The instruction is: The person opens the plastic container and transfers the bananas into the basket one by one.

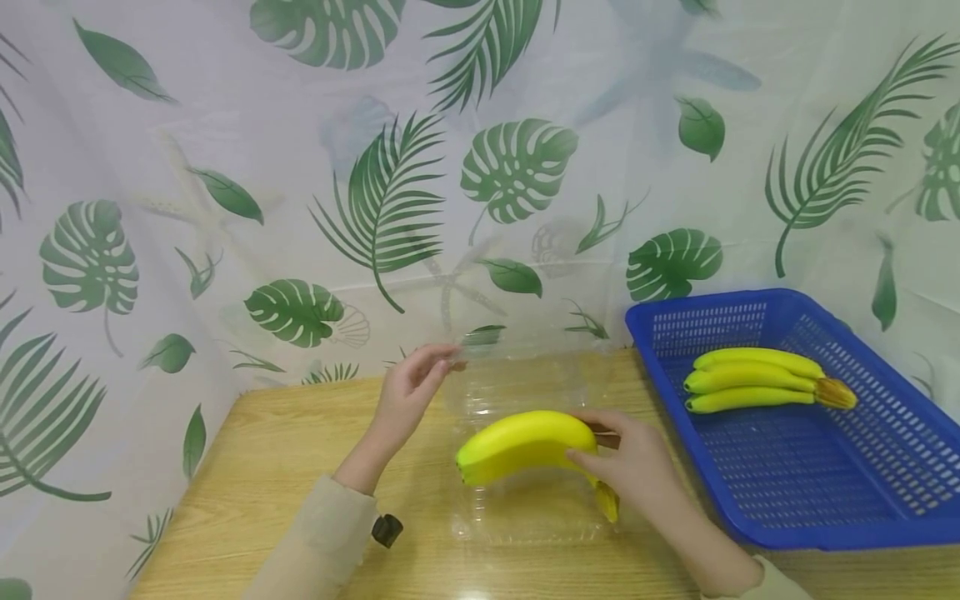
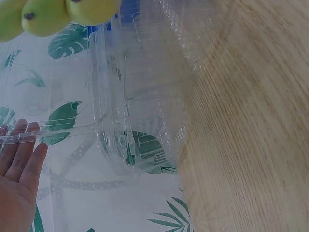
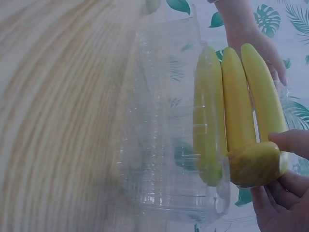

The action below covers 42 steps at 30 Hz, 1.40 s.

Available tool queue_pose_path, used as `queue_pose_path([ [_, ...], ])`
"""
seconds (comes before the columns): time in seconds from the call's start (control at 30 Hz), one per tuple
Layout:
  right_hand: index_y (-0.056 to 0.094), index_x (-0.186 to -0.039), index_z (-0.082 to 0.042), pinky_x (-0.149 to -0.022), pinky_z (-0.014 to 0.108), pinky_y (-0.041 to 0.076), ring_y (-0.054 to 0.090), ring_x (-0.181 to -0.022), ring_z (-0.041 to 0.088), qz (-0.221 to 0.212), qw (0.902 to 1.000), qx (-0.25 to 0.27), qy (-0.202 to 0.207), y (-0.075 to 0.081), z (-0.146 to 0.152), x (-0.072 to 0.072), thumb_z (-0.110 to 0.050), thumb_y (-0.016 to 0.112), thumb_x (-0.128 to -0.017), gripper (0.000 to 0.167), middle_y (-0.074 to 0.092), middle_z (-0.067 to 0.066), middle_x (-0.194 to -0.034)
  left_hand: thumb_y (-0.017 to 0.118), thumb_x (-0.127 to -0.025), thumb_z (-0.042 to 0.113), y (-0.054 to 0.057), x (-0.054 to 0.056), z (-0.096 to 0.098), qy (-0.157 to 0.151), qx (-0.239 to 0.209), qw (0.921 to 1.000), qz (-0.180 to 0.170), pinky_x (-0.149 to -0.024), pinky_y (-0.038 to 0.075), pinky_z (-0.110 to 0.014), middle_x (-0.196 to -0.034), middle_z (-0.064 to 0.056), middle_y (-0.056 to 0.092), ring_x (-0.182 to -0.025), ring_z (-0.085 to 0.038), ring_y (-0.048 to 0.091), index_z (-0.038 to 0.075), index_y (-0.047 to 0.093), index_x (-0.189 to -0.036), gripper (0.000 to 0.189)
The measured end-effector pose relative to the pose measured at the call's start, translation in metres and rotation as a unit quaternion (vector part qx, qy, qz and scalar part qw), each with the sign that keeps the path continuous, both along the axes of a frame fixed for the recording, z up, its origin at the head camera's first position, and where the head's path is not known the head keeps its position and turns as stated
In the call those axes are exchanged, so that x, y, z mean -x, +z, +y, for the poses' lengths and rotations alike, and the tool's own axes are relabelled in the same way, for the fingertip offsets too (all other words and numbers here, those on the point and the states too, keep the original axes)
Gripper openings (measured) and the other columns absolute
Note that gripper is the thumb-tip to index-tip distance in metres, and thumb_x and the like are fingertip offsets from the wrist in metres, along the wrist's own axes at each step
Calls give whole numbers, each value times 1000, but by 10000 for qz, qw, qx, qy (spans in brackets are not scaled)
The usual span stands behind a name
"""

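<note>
A bunch of yellow bananas [image 1: 528,446] is in my right hand [image 1: 637,458], which grips it near the brown stem with thumb and fingers. The right wrist view shows three bananas [image 3: 240,104] side by side, their stem end [image 3: 253,164] by the thumb. Below them a clear plastic clamshell box [image 1: 532,529] lies on the table, its lid [image 1: 525,379] raised at the back. My left hand [image 1: 405,392] touches the lid's left edge; in the left wrist view the fingers [image 2: 21,162] look straight against the rim. Its thumb is hidden there.
A blue perforated basket [image 1: 727,500] stands on the right, holding another bunch of bananas [image 1: 757,382]. The wooden table [image 1: 247,475] runs back to a white curtain [image 1: 247,133] printed with green leaves.
</note>
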State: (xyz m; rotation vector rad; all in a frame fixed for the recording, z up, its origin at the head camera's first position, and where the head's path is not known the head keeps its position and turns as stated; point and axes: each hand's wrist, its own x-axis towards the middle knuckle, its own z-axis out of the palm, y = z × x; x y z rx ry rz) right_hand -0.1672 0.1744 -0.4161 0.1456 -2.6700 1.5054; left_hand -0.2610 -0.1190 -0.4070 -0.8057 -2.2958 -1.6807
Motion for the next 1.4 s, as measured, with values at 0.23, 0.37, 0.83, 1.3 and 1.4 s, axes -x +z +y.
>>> queue_pose_path([
  [0.23, 70, -134, 1, -96, 43, 65, 73, -117, 41, -100, 9999, -11, 64, 7, 2, -1, -9, 85, -89, 49, 72, 25, -133, 52, -109, 3, -1, 1, 1, 15, -5, 10000, 54, -105, 54, -17, -127, -29, 72, -118, -48, 70, -8, 64, -133, 29],
  [0.37, 70, -134, 3, -94, 41, 66, 74, -115, 40, 39, 10000, 32, 77, 10, 3, -2, -8, 85, -89, 48, 73, 25, -131, 51, -109, 3, -1, 2, 0, 13, -17, 10000, 43, -105, 54, -17, -128, -29, 72, -118, -48, 70, -8, 64, -133, 29],
  [0.83, 72, -133, -2, -94, 40, 66, 75, -112, 37, 231, 9995, -229, 14, 23, 16, -7, -11, 87, -89, 48, 75, 21, -130, 51, -110, 4, -1, 0, 0, 14, -12, 10000, -38, -106, 54, -17, -130, -28, 71, -120, -47, 70, -7, 64, -134, 30],
  [1.3, 70, -135, -4, -87, 25, 66, 75, -112, 37, 326, 9990, -294, -128, 38, 36, -12, -15, 86, -90, 49, 74, 20, -131, 51, -109, 4, -1, 0, -1, -2, -24, 10000, 29, -106, 54, -19, -129, -28, 72, -119, -47, 70, -7, 64, -134, 30],
  [1.4, 70, -137, -4, -84, 19, 64, 75, -113, 37, 298, 9987, -398, -140, 39, 41, -12, -18, 86, -91, 50, 73, 20, -132, 51, -109, 5, -1, -1, -1, 1, -28, 10000, 35, -106, 54, -19, -128, -28, 72, -119, -47, 70, -7, 64, -134, 30],
])
